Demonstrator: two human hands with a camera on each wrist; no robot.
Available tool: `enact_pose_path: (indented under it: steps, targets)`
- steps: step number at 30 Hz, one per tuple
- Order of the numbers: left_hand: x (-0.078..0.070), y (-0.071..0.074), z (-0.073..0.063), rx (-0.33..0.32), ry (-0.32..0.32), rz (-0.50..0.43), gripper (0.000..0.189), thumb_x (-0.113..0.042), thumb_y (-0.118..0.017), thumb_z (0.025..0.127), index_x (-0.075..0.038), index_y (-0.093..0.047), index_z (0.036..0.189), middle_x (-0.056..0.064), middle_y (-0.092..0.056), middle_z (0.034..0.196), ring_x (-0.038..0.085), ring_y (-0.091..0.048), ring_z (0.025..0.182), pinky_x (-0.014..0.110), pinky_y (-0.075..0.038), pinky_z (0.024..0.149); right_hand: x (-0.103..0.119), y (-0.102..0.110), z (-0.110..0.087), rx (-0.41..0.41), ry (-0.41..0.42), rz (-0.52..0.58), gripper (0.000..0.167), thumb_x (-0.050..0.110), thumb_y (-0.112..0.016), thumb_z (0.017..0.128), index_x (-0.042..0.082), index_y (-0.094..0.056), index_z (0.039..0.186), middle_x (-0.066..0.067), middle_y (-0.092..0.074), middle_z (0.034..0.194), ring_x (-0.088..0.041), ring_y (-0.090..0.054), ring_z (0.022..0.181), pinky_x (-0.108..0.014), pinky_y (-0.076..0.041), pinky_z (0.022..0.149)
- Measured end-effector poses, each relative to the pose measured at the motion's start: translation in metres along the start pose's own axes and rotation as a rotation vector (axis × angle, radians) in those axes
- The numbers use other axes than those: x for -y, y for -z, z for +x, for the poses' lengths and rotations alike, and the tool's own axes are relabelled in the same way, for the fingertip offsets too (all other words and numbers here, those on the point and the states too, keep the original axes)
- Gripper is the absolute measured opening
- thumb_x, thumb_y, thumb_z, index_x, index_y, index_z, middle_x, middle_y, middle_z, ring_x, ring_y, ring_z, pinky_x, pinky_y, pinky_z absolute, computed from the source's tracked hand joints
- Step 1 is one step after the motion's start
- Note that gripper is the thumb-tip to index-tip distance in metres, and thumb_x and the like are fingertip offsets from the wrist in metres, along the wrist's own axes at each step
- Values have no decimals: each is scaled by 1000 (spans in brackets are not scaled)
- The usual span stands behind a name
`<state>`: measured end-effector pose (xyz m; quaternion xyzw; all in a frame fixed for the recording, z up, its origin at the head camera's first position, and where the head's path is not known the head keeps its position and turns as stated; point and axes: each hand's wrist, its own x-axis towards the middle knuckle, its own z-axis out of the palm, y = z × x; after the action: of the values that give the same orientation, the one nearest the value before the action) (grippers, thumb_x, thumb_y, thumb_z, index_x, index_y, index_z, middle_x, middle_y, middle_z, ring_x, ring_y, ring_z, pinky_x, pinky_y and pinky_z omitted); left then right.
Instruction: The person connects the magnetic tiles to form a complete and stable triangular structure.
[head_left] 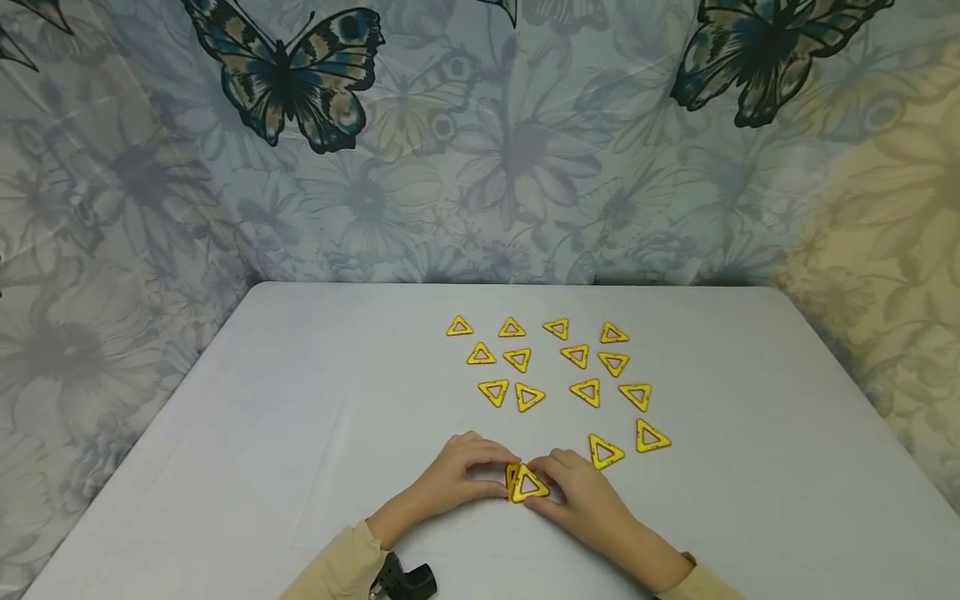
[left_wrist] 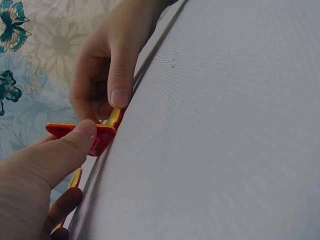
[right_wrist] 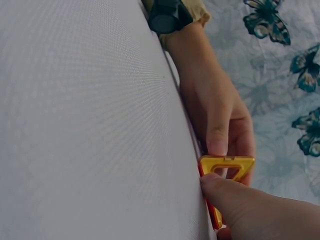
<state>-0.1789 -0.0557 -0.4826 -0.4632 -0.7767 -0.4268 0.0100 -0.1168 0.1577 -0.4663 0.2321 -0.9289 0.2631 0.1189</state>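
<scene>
Near the front of the table, both hands meet at two yellow, red-edged triangular tiles with open centres. My left hand [head_left: 459, 477] pinches the left triangular tile [right_wrist: 242, 160] between thumb and fingers. My right hand [head_left: 581, 497] grips the right triangular tile [head_left: 541, 487] by its edges. The two tiles touch and stand at an angle to each other, as the left wrist view shows. Some of their edges are hidden behind the fingers. Just past the right hand lies a loose triangular tile [head_left: 615, 455].
Several more yellow triangular tiles lie flat in loose rows, among them a far one [head_left: 512, 333] and a right-hand one [head_left: 663, 443]. The white table [head_left: 300, 400] reaches back to a cloth backdrop [head_left: 517, 208] with flowers and butterflies. A black wrist camera [head_left: 417, 582] sits at the left cuff.
</scene>
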Motion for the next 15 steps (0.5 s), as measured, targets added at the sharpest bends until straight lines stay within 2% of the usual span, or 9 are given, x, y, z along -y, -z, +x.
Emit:
enact_pose_path:
  steps: [3,7,10,15]
  targets:
    - [1,-1,1,3,-6,1,36,-27,-71,75,-15,-65,109,-11,-60,109,3,-48,91,25,-32,75,-1,2,-1,14,-14,10,36,38,-73,71,15,-63,96,16,-39,72,-1,-36,64,-19,-34,56]
    - [0,-2,0,5,-3,8,36,-29,-71,75,-16,-65,109,-11,-60,109,2,-47,89,25,-32,74,-4,10,-1,5,-34,30,32,37,-75,70,15,-61,89,14,-40,72,-2,-38,67,-20,-36,58]
    - [0,-2,-1,4,0,22,36,-31,-70,76,-17,-65,109,-12,-60,108,2,-47,87,24,-32,73,-11,22,3,-8,-44,26,32,30,-79,65,15,-58,83,11,-42,72,-5,-39,68,-22,-37,59]
    - [-1,-1,-1,9,21,5,36,-33,-70,76,-18,-65,109,-14,-59,109,1,-45,87,25,-31,73,-25,44,8,43,-109,-28,37,25,-82,62,10,-60,87,9,-47,74,-8,-38,70,-24,-37,60]
